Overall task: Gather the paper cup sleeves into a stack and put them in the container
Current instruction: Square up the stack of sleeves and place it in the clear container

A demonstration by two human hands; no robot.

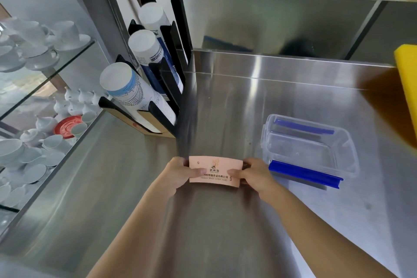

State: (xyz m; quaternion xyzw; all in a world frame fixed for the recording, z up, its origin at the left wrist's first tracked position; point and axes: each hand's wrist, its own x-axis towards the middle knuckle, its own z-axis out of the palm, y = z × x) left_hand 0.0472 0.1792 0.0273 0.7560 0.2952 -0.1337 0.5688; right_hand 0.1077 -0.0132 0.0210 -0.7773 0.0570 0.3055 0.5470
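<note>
Head view, flat pink printed sleeves (pixel 215 171)

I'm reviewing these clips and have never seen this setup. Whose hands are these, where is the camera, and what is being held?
There is no machine here: a person wears one wide-angle camera on the head, looking down at their own arms. The left hand and right hand pinch the two ends of a stack of pink paper cup sleeves just above a steel counter. To the right sits an open clear container with blue clips, with no sleeves in it. Paper cups lie in black racks at the left.
</note>
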